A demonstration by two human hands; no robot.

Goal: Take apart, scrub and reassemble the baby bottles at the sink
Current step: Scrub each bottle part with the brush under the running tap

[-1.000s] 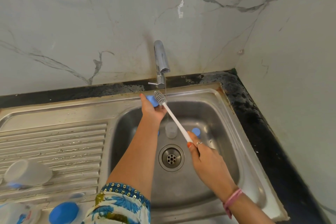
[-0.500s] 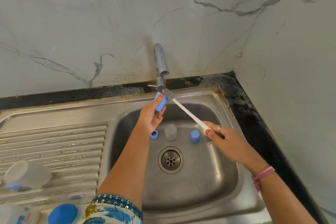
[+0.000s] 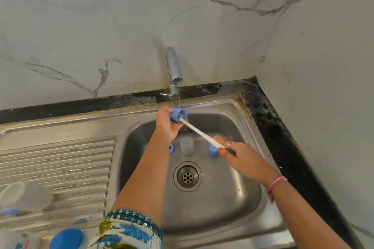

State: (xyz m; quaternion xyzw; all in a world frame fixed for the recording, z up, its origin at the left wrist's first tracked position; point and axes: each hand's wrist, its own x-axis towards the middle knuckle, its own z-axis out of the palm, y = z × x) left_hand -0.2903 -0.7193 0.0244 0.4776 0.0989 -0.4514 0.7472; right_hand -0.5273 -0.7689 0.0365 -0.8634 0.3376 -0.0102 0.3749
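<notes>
My left hand (image 3: 169,125) grips a small blue bottle cap (image 3: 177,115) under the thin stream from the tap (image 3: 173,70). My right hand (image 3: 240,157) holds the white handle of a bottle brush (image 3: 200,133), whose bristle head sits inside the cap's open mouth. On the floor of the steel sink (image 3: 212,204) stand a clear cup-shaped piece (image 3: 186,145), a blue cap (image 3: 213,151) to its right and a blue ring (image 3: 171,149) partly hidden behind my left forearm.
The drain (image 3: 187,176) lies in the middle of the basin. On the ribbed drainboard (image 3: 60,168) at left lies a clear bottle (image 3: 24,196) on its side, with a blue-capped container (image 3: 66,238) at the bottom edge. Marble walls close in behind and to the right.
The brush head has gone from outside the cap into its mouth. My left hand has turned the cap's opening toward the brush and raised it under the stream.
</notes>
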